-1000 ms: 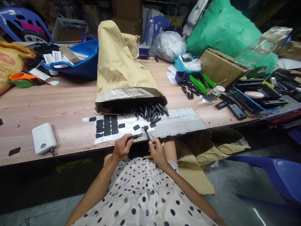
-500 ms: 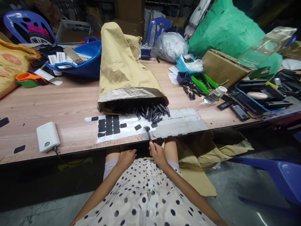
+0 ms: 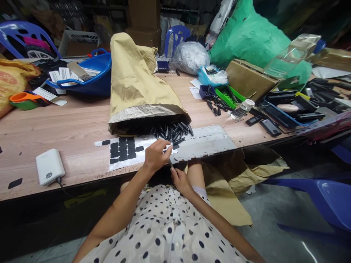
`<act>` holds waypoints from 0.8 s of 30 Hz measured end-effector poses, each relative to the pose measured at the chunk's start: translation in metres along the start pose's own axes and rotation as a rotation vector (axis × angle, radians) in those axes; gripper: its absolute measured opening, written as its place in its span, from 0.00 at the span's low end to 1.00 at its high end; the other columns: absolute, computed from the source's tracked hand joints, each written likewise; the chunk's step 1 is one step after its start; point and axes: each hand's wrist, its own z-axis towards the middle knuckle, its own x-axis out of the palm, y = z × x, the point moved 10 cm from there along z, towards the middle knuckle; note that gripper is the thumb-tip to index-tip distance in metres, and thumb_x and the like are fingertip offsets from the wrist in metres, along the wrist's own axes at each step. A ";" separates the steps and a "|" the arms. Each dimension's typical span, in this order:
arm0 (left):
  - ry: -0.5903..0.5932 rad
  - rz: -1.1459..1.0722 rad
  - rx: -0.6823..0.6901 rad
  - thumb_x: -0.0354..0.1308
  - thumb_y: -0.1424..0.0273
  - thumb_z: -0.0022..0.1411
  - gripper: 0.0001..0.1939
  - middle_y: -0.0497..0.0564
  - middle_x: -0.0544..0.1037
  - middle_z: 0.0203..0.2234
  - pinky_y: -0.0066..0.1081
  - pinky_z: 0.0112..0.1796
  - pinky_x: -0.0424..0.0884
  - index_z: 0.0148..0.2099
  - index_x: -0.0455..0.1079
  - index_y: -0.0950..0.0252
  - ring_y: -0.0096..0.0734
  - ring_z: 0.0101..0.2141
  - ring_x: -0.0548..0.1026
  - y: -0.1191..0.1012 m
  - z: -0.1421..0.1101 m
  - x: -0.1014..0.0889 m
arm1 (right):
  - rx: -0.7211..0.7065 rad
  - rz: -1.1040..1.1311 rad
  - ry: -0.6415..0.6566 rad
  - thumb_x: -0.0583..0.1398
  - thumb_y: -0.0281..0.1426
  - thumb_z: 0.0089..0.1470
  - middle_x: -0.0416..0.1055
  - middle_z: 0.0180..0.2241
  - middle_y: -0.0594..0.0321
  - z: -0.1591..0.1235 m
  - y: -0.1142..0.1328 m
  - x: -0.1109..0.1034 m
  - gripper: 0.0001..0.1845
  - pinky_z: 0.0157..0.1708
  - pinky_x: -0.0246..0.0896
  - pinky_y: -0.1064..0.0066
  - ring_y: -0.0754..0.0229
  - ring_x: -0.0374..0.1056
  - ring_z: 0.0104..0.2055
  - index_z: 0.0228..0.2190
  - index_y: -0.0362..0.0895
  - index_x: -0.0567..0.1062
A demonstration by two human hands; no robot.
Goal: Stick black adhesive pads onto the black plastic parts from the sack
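Note:
My right hand (image 3: 181,182) is closed round the lower end of a thin metal rod (image 3: 171,163) at the table's front edge. Over the rod's upper end is my left hand (image 3: 157,155), fingers curled and thumb close to the forefinger; whatever lies between them is hidden. Just beyond, several small black tapered parts (image 3: 175,131) spill from the mouth of a brown paper sack (image 3: 142,87). Left of my left hand, black rounded stickers (image 3: 123,149) lie on a white sheet (image 3: 139,160). A grey flat board (image 3: 208,144) lies to the right.
A white power bank (image 3: 50,166) with a cable sits at the left front. Behind it is a blue basin (image 3: 95,82) with boxes. On the right are a green tray (image 3: 229,95), a clear bottle (image 3: 242,109) and black devices (image 3: 270,127). A blue chair (image 3: 326,199) stands at right.
My left hand has risen from my lap to the rod's upper end, covering its round black head. My right hand still grips the rod. The view has shifted slightly.

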 end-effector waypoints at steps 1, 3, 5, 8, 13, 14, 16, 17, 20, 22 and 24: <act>0.088 0.079 -0.038 0.57 0.66 0.65 0.08 0.50 0.78 0.32 0.28 0.33 0.70 0.40 0.78 0.61 0.31 0.33 0.77 0.000 0.014 0.013 | 0.005 -0.012 0.003 0.48 0.59 0.59 0.66 0.16 0.64 0.000 0.000 0.000 0.32 0.25 0.53 0.70 0.59 0.65 0.23 0.20 0.47 0.68; 0.284 0.229 -0.080 0.59 0.66 0.64 0.08 0.53 0.78 0.37 0.30 0.37 0.72 0.41 0.78 0.61 0.36 0.39 0.77 -0.002 0.035 0.040 | 0.015 -0.027 0.006 0.49 0.57 0.60 0.68 0.18 0.63 0.001 0.000 -0.001 0.31 0.25 0.53 0.70 0.59 0.65 0.24 0.20 0.47 0.68; 0.449 0.342 -0.086 0.58 0.69 0.64 0.09 0.56 0.78 0.41 0.33 0.41 0.72 0.42 0.79 0.63 0.41 0.44 0.76 -0.005 0.046 0.064 | 0.013 -0.040 0.005 0.49 0.55 0.60 0.70 0.19 0.62 0.002 0.001 -0.001 0.30 0.26 0.54 0.70 0.59 0.66 0.25 0.20 0.47 0.68; 0.578 0.435 -0.107 0.54 0.76 0.64 0.13 0.60 0.77 0.44 0.35 0.44 0.72 0.45 0.79 0.66 0.45 0.49 0.75 -0.008 0.050 0.085 | 0.005 -0.054 0.008 0.50 0.53 0.61 0.71 0.20 0.61 0.003 0.002 0.001 0.28 0.27 0.53 0.70 0.59 0.66 0.25 0.20 0.47 0.67; 0.632 0.484 -0.127 0.51 0.80 0.64 0.16 0.63 0.76 0.48 0.36 0.44 0.72 0.49 0.77 0.68 0.45 0.51 0.74 -0.009 0.045 0.093 | -0.002 -0.069 0.016 0.50 0.52 0.62 0.71 0.20 0.62 0.004 0.002 0.003 0.28 0.27 0.53 0.70 0.60 0.66 0.25 0.21 0.46 0.68; 0.629 0.483 -0.120 0.51 0.80 0.64 0.16 0.62 0.76 0.49 0.35 0.45 0.72 0.49 0.77 0.67 0.44 0.52 0.74 -0.010 0.044 0.092 | -0.002 -0.073 0.018 0.50 0.52 0.62 0.71 0.20 0.62 0.004 0.001 0.004 0.28 0.28 0.53 0.70 0.60 0.66 0.25 0.21 0.46 0.69; 0.606 0.459 -0.114 0.54 0.76 0.65 0.13 0.59 0.77 0.48 0.35 0.45 0.71 0.48 0.76 0.65 0.44 0.51 0.74 -0.009 0.043 0.087 | 0.007 -0.074 0.029 0.50 0.52 0.62 0.71 0.21 0.62 0.003 0.001 0.004 0.28 0.28 0.54 0.71 0.60 0.66 0.26 0.21 0.46 0.69; 0.578 0.431 -0.123 0.55 0.74 0.65 0.11 0.58 0.78 0.47 0.34 0.45 0.71 0.48 0.76 0.64 0.43 0.51 0.74 -0.007 0.043 0.082 | 0.010 -0.069 0.036 0.50 0.52 0.62 0.72 0.22 0.61 0.003 0.001 0.003 0.28 0.28 0.55 0.71 0.60 0.67 0.27 0.22 0.46 0.70; 0.390 0.300 -0.206 0.58 0.68 0.66 0.09 0.52 0.80 0.42 0.34 0.43 0.71 0.47 0.74 0.59 0.40 0.46 0.75 0.014 0.042 0.052 | -0.004 -0.020 0.039 0.51 0.52 0.62 0.72 0.23 0.62 0.001 0.004 0.000 0.26 0.30 0.57 0.71 0.59 0.67 0.29 0.24 0.46 0.71; 0.215 0.210 -0.249 0.59 0.67 0.65 0.07 0.50 0.80 0.40 0.33 0.42 0.70 0.46 0.74 0.58 0.39 0.43 0.75 0.036 0.036 0.024 | -0.030 0.035 0.022 0.52 0.52 0.61 0.69 0.22 0.65 -0.002 0.007 -0.004 0.25 0.30 0.58 0.71 0.60 0.66 0.28 0.26 0.46 0.72; 0.082 0.143 -0.254 0.60 0.68 0.63 0.06 0.49 0.80 0.38 0.34 0.41 0.69 0.43 0.74 0.59 0.38 0.41 0.74 0.058 0.022 0.002 | -0.048 0.090 0.001 0.51 0.53 0.61 0.66 0.21 0.68 -0.007 0.008 -0.008 0.25 0.28 0.57 0.71 0.61 0.63 0.26 0.26 0.47 0.71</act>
